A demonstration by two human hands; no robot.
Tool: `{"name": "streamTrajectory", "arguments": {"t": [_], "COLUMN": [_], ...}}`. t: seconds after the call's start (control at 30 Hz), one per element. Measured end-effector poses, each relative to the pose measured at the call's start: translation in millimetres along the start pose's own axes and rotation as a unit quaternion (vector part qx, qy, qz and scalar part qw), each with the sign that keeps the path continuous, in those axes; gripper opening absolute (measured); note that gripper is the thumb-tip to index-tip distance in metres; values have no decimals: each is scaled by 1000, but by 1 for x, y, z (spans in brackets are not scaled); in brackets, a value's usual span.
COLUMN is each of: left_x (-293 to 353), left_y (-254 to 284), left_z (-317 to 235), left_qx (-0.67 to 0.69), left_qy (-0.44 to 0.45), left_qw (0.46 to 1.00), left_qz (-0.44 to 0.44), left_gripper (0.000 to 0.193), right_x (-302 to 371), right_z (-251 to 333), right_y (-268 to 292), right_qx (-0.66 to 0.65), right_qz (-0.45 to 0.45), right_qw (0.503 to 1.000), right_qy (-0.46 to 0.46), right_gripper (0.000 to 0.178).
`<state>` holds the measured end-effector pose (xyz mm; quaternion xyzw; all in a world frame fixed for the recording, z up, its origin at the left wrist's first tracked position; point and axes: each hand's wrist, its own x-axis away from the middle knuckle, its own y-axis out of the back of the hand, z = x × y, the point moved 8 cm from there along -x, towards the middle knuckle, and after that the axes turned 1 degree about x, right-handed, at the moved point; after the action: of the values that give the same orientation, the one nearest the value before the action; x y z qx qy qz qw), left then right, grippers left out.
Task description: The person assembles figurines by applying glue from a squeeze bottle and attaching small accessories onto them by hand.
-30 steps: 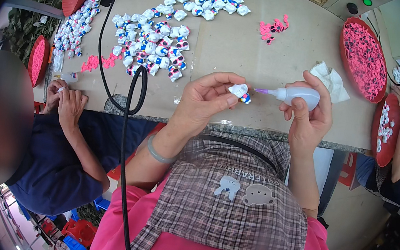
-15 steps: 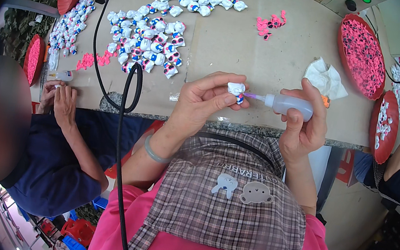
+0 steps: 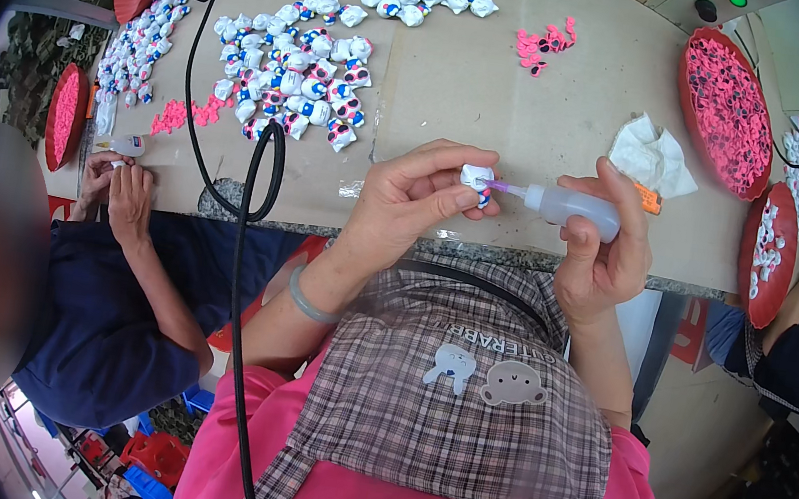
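Between the thumb and fingers of my left hand (image 3: pixel 428 188) is a small white figurine (image 3: pixel 477 176) with a blue part low on it. My right hand (image 3: pixel 610 242) grips a translucent squeeze bottle (image 3: pixel 576 210), lying almost level with its purple nozzle (image 3: pixel 508 189) pointing left. The nozzle's tip meets the figurine's front; whether it presses on it or only hovers there I cannot tell. Both hands are above the table's near edge. Beyond my left hand lies a large group of similar white and blue figurines (image 3: pixel 290 82), some with pink parts.
Small pink pieces (image 3: pixel 546 42) lie farther back. At right are a crumpled white cloth (image 3: pixel 651 160), an orange object (image 3: pixel 646 198), a red tray of pink pieces (image 3: pixel 685 85) and another red tray (image 3: pixel 749 296). A black cable (image 3: pixel 239 259) hangs at left, near a co-worker's hands (image 3: pixel 131 199).
The nozzle tip has moved slightly up on the figurine, toward its white part. Both hands keep their holds. At far right, another person's hands have shifted.
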<state>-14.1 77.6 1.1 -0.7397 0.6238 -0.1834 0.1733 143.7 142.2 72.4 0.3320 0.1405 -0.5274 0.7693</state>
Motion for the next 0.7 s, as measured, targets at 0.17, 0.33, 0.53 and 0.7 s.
{"name": "streamTrajectory", "arguments": {"t": [0.17, 0.33, 0.53, 0.7], "left_x": [0, 0, 0, -1], "left_y": [1, 2, 5, 7], "left_z": [1, 1, 1, 2], "left_qx": [2, 3, -4, -10], "left_qy": [7, 8, -8, -15], "left_qw": [1000, 1000, 1000, 1000], "left_qz": [-5, -2, -7, -14], "left_gripper": [30, 30, 33, 33], "right_x": [2, 3, 2, 2], "right_z": [-2, -5, -4, -2], "right_y": [0, 2, 2, 1], "right_qx": [3, 3, 6, 16], "right_qz": [-1, -7, -4, 1], "right_qw": [1000, 1000, 1000, 1000], "right_qy": [0, -9, -9, 6], "right_gripper": [41, 40, 38, 38]}}
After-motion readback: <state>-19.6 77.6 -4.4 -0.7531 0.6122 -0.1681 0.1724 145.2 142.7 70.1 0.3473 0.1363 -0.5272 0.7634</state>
